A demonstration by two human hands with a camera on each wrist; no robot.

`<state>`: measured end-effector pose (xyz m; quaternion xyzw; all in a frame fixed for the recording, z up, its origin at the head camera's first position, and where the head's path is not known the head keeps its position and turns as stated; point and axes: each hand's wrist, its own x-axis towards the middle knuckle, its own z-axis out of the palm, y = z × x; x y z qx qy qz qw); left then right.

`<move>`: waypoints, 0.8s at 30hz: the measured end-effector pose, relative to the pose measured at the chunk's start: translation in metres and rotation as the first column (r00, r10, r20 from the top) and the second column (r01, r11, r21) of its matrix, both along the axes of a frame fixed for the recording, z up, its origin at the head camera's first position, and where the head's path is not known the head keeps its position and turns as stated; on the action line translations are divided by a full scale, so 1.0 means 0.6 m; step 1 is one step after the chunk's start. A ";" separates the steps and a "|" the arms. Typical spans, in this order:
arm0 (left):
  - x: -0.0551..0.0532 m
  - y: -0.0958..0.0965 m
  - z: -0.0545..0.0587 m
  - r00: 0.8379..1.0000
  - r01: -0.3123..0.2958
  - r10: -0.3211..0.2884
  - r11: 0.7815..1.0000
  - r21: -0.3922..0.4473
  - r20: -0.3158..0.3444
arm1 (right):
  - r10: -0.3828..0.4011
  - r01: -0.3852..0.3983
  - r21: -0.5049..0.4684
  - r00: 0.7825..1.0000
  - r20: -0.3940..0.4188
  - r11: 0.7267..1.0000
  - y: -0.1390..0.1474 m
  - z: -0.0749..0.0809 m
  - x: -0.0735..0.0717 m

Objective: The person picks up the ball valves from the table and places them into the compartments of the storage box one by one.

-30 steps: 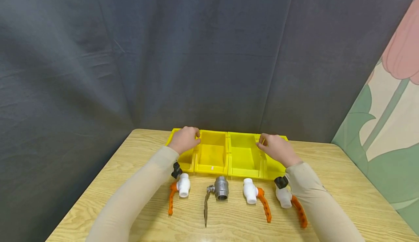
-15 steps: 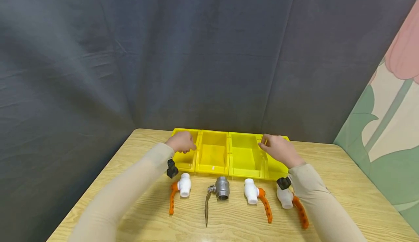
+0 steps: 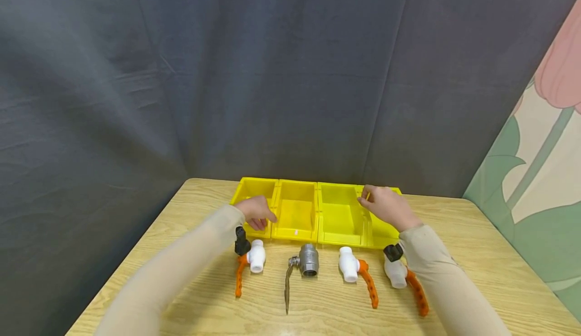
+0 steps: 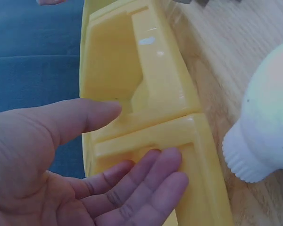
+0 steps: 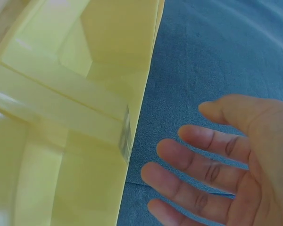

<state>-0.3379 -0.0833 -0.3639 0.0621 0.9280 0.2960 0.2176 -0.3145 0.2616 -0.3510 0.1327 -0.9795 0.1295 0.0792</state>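
Observation:
My left hand [image 3: 255,212] hovers over the front of the leftmost bin in a row of yellow bins [image 3: 296,233]. Its fingers are loosely bent and hold nothing; the left wrist view shows the thumb [image 4: 94,114] apart from the fingers. Over the rightmost bin is my right hand [image 3: 386,207], relaxed, with its fingertips [image 5: 153,172] beside the bins' back edge. A white ball valve [image 3: 257,256] with an orange handle lies just in front of the left hand. The right forearm partly covers another white ball valve [image 3: 396,274].
Between those valves lie a metal ball valve [image 3: 309,260] with a long lever and a third white ball valve [image 3: 348,265]. All stand in front of the bins on the wooden table [image 3: 327,316]. A dark curtain [image 3: 281,99] hangs behind, and a flowered panel [image 3: 540,184] stands at right.
My left hand has moved from the divider between the left bins down toward the front of the leftmost bin. The right hand and the valves have stayed in place.

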 end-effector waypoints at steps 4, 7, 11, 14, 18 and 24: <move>-0.001 0.003 -0.002 1.000 0.002 -0.003 1.000 -0.018 -0.017 | 0.007 -0.008 -0.004 1.000 -0.008 1.000 0.002 0.001 -0.001; -0.002 0.004 -0.004 1.000 -0.006 0.005 1.000 -0.029 -0.026 | 0.013 -0.013 -0.006 1.000 -0.013 1.000 0.003 0.001 0.000; -0.005 0.008 -0.007 0.999 -0.028 0.027 0.999 -0.037 -0.023 | 0.009 -0.009 -0.003 1.000 -0.003 1.000 0.005 0.001 0.001; -0.007 0.010 -0.009 0.999 -0.035 0.034 0.999 -0.041 -0.024 | 0.003 -0.003 -0.006 1.000 0.002 1.000 0.008 0.002 0.003; -0.007 0.011 -0.008 0.999 -0.032 0.031 0.999 -0.038 -0.027 | 0.005 -0.005 -0.010 1.000 0.000 1.000 0.014 0.005 0.009; -0.005 0.011 -0.004 0.999 -0.031 0.030 0.999 -0.038 -0.023 | 0.019 -0.018 -0.051 0.999 0.028 0.999 0.033 0.012 0.030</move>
